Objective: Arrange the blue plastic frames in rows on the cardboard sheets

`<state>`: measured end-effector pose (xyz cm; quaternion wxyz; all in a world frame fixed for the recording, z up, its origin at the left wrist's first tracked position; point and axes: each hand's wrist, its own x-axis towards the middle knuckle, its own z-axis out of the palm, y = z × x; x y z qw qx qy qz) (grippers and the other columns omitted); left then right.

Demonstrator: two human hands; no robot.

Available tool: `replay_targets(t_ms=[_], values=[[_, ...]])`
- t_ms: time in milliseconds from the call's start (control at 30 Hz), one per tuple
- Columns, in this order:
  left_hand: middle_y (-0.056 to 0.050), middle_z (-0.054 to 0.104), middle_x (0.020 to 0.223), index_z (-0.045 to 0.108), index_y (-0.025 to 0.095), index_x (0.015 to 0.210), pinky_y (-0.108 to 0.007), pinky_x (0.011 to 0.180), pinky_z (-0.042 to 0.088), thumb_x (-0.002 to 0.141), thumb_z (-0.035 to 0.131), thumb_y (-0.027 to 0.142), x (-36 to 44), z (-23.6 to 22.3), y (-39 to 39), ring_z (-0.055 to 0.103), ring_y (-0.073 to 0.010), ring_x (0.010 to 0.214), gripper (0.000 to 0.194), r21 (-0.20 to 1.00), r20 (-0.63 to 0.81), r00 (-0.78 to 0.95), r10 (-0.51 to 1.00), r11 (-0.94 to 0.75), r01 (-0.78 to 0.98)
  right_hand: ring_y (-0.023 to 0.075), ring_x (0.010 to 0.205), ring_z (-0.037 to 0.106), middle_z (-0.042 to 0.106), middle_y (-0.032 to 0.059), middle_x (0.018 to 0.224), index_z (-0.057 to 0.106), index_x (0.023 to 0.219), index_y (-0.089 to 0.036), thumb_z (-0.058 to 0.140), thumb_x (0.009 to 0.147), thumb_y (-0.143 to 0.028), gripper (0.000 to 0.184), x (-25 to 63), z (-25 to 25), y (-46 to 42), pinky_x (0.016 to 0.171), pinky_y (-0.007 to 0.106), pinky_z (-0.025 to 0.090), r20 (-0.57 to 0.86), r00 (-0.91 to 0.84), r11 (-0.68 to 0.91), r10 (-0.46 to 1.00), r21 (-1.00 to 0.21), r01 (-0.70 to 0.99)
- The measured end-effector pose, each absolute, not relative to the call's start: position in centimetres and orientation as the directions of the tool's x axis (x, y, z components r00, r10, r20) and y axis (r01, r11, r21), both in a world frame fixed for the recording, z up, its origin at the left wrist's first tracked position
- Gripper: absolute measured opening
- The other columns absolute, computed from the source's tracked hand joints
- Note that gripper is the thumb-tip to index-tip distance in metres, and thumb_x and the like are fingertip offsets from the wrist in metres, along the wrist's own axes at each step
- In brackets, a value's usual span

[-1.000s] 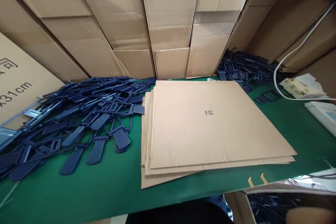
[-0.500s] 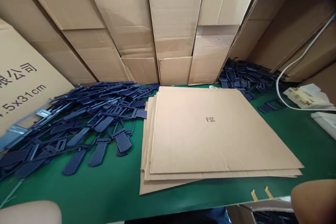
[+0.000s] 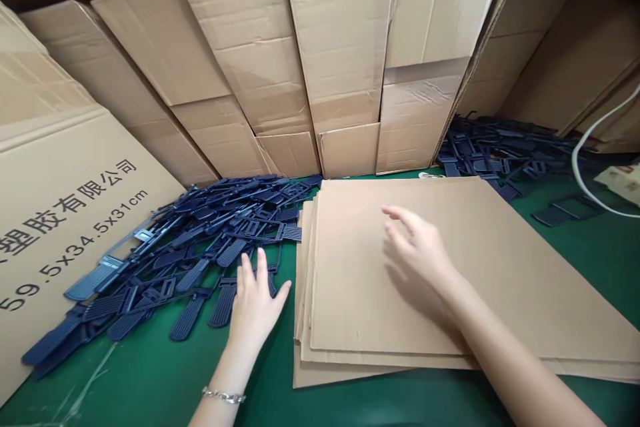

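Head view: flat corrugated cardboard sheets (image 3: 500,280), stacked on green mat (image 3: 150,380). Right hand (image 3: 420,250) hovers above the stack, fingers spread, holding nothing. Left hand (image 3: 255,303), open, rests on ribbed navy plastic strips (image 3: 200,253). Cartons (image 3: 330,60) wall the rear.

Boxes (image 3: 340,60) wall the back (green mat (image 3: 150,380) open).

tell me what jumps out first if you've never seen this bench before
A big heap of dark blue plastic strips sprawls over the left of the green table, with the left hand open at its near edge. Beside it, in the middle, lies a stack of flat cardboard sheets with the right hand spread open above it. Tall cardboard boxes wall in the back.
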<state>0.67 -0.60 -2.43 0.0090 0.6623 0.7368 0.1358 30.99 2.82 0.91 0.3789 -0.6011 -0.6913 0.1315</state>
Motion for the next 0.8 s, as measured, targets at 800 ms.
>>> replay_targets(t_ms=[800], values=[[0.013,0.063,0.099,0.063,0.035,0.097,-0.039,0.087,0.047,0.074,0.048,0.046,-9.4,4.8,-4.7,0.059,-0.013,0.068,0.029,0.417,0.25,-0.406,0.879,0.281,0.864,0.0265,0.136,0.001,-0.006,-0.0053,0.144,0.013,0.142,-0.032,0.016,0.083,-0.061,0.066,29.6,-2.6,2.5,0.108,0.054,0.009,-0.264,-0.247,0.166,0.933,-0.292,0.942]])
